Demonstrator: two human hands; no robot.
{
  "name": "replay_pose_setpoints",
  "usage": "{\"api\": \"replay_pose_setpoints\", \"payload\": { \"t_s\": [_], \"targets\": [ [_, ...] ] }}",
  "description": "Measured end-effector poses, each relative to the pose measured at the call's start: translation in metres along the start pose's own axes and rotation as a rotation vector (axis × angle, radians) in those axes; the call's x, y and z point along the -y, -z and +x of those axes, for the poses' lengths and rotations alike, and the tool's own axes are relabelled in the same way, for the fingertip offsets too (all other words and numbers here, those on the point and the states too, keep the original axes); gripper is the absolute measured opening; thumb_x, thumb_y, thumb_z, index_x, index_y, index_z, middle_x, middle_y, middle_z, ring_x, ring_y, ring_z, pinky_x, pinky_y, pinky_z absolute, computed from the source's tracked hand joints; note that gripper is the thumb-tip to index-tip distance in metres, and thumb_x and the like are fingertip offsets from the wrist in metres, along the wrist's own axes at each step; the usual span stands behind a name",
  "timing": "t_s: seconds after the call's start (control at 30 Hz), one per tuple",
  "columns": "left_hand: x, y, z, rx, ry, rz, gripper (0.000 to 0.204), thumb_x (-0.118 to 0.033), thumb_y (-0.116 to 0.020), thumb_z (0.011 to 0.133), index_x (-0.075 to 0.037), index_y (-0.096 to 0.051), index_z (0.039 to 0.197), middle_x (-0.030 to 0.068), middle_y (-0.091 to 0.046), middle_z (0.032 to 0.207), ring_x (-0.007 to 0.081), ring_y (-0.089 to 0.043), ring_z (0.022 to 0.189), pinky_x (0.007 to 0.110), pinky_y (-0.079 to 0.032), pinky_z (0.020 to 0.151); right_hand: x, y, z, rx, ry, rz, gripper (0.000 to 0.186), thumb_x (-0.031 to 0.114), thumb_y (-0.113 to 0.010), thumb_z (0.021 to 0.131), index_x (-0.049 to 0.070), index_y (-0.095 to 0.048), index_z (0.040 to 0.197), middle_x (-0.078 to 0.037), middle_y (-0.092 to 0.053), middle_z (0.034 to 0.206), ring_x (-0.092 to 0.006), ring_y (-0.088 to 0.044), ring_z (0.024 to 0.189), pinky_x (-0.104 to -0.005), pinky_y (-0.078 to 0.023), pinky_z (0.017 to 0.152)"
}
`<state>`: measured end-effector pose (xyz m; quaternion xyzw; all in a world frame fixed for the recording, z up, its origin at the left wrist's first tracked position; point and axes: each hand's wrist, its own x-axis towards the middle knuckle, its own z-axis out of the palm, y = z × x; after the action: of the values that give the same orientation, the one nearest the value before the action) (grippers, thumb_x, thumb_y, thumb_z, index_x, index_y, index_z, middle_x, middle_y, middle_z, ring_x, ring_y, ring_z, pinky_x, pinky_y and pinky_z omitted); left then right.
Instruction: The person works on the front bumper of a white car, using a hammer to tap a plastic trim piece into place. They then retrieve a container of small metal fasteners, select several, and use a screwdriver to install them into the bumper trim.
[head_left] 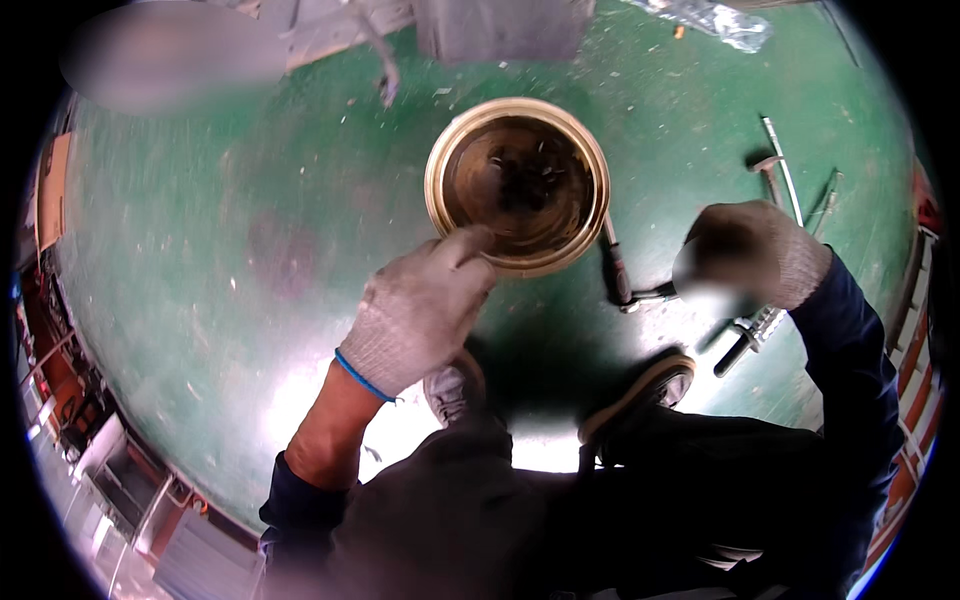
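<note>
A round, gold-rimmed metal bucket [517,268] stands on the green floor ahead of me. Dark fluid and a clump of small dark pieces [530,180] lie in it. My left hand [425,300], in a pale knitted glove with a blue cuff edge, is closed at the bucket's near-left rim, thumb and fingers pinched there. Off to the right, my gloved right hand [750,255] is held above the floor, apart from the bucket. A blurred dark patch covers its palm and fingers. Between that hand and the bucket is a dark-handled tool [618,275].
Right of the bucket lie a hammer [768,172], a long metal rod [783,165] and a black-gripped tool [740,350]. Clear plastic wrap [725,22] and a grey block [503,30] are at the far side. My shoes [650,390] stand close below the bucket.
</note>
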<state>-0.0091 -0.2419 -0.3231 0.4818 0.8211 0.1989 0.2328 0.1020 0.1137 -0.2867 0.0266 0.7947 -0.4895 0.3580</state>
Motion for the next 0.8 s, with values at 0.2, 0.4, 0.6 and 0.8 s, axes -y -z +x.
{"api": "replay_pose_setpoints", "payload": {
  "t_s": [0.2,0.4,0.6,0.8],
  "targets": [
    [-0.011,0.000,-0.059,-0.333,0.157,-0.439,0.025,0.001,-0.077,0.080,-0.006,-0.075,0.104,0.0169,-0.066,0.123,0.0278,-0.072,0.099,0.035,-0.060,0.082,0.017,-0.016,0.013,0.066,-0.052,0.043,0.021,0.017,-0.074,0.087,0.001,-0.072,0.101,-0.011,-0.073,0.092,-0.0231,-0.072,0.086,-0.0357,-0.059,0.082],
    [-0.017,-0.041,-0.091,-0.122,0.440,-0.954,0.026,0.004,-0.074,0.084,-0.003,-0.074,0.109,0.0146,-0.070,0.110,0.0280,-0.071,0.107,0.035,-0.055,0.088,0.041,-0.042,0.031,0.183,-0.121,0.215,0.023,0.013,-0.074,0.086,0.002,-0.072,0.106,-0.010,-0.075,0.094,-0.0208,-0.072,0.087,-0.0344,-0.059,0.083],
    [-0.019,-0.071,-0.074,0.002,0.270,-0.993,0.025,0.000,-0.069,0.087,-0.001,-0.072,0.112,0.0131,-0.071,0.107,0.0277,-0.069,0.099,0.037,-0.051,0.091,0.021,-0.069,0.037,0.215,0.069,0.171,0.023,0.016,-0.071,0.087,0.003,-0.073,0.106,-0.010,-0.074,0.093,-0.0208,-0.072,0.081,-0.0322,-0.058,0.073],
    [-0.030,-0.060,-0.049,0.134,0.503,-1.428,0.025,-0.001,-0.065,0.094,0.006,-0.068,0.117,0.0104,-0.069,0.105,0.0180,-0.067,0.093,0.032,-0.055,0.084,0.034,-0.079,0.044,0.242,-0.219,0.361,0.024,0.017,-0.070,0.089,0.000,-0.072,0.105,-0.007,-0.071,0.088,-0.0157,-0.070,0.076,-0.0290,-0.058,0.069]
  ]
}}
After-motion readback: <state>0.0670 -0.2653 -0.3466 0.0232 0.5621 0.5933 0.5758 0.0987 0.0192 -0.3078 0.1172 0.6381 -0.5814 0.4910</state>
